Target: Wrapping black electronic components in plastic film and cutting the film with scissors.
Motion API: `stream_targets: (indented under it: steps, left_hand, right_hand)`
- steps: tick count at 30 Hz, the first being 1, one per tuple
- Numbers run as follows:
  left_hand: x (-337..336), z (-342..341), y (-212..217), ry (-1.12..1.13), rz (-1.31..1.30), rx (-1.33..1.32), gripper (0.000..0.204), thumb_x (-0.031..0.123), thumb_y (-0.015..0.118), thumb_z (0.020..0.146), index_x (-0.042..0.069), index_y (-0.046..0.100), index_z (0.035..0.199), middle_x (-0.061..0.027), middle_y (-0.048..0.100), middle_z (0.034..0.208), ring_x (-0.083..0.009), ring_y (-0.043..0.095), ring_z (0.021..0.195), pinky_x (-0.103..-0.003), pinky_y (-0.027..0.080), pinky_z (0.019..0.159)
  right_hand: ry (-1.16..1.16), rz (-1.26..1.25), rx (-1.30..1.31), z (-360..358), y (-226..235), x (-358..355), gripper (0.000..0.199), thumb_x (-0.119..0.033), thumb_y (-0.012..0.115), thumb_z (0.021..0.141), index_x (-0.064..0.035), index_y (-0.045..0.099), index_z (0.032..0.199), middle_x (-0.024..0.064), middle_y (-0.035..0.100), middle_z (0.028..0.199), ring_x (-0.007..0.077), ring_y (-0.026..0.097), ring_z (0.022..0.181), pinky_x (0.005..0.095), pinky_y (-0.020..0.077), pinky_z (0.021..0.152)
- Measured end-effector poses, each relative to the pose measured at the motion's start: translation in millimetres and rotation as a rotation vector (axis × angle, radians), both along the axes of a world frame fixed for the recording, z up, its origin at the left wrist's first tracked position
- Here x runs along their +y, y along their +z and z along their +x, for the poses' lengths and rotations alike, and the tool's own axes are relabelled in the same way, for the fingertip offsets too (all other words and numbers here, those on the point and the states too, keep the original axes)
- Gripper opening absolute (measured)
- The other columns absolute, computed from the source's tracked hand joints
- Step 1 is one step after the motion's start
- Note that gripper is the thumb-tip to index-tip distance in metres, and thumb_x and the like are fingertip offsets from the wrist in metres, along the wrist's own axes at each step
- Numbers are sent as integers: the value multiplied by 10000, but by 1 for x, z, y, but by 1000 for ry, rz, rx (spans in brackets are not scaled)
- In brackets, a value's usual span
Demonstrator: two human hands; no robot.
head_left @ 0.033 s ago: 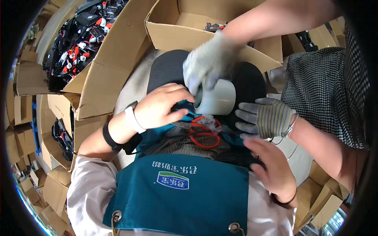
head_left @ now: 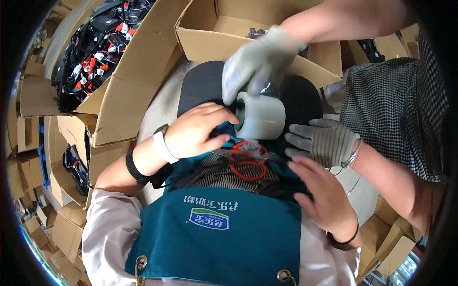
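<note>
Sideways lies the tape roll [head_left: 263, 118], axis crosswise, hollow end leftward, grip of left hand [head_left: 193, 131] and right hand [head_left: 329, 198] spread.

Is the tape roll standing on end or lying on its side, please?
On its side: the tape roll has its open core facing left.

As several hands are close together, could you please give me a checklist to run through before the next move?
1. Tape roll unobstructed from above: not ok; a co-worker's upper gloved hand overlaps its upper edge.
2. Left hand beside the roll's open end: ok.
3. That hand touching the roll: cannot tell.
4. Right hand clear of the roll: ok.
5. Red loops uncluttered: not ok; clear plastic lies against them.
</note>
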State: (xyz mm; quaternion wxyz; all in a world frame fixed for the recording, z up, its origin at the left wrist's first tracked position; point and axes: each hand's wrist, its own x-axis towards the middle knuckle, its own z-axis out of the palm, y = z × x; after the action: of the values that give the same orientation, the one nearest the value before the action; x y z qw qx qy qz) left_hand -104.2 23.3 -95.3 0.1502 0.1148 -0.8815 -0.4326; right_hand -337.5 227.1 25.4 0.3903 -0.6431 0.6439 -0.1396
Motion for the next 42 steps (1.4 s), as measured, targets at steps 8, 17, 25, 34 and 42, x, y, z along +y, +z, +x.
stream_targets:
  steps: [8,17,25,34,42]
  left_hand:
    - [11,-18,22,-7,-268,-95,570,155,696,742,86,569,1294,-195,538,1309,-341,575,1132,-408,481,937]
    - [-2,-15,-27,62,-287,19,411,109,673,761,84,649,1171,-158,536,1355,-243,637,1015,-345,522,836]
    - [-7,-19,-37,98,-180,84,373,84,670,771,81,660,1145,-152,552,1342,-269,656,946,-340,545,807]
    - [5,-10,-30,164,-184,73,340,88,662,760,63,656,1099,-171,572,1297,-292,653,972,-369,550,812]
    - [-66,60,32,435,-255,26,307,209,626,840,57,643,1106,-140,643,1119,-319,628,1016,-427,509,885]
  right_hand:
    - [105,-223,254,29,-46,-55,626,-124,678,811,64,406,1343,305,394,1368,423,496,1193,396,443,1000]
    - [332,15,-284,25,-47,-57,346,-107,691,783,-29,594,1106,159,554,1149,328,555,1069,405,455,932]
    - [281,-90,-104,31,-67,-57,397,-172,716,793,-27,584,1138,170,542,1145,345,550,1074,402,467,927]
    - [240,-202,-30,21,-64,-56,389,-136,732,752,-56,595,1107,164,542,1172,348,550,1085,403,467,929]
    - [-54,-138,141,-21,-43,-46,345,-28,675,700,-38,632,1042,140,623,1111,303,592,1005,351,491,803]
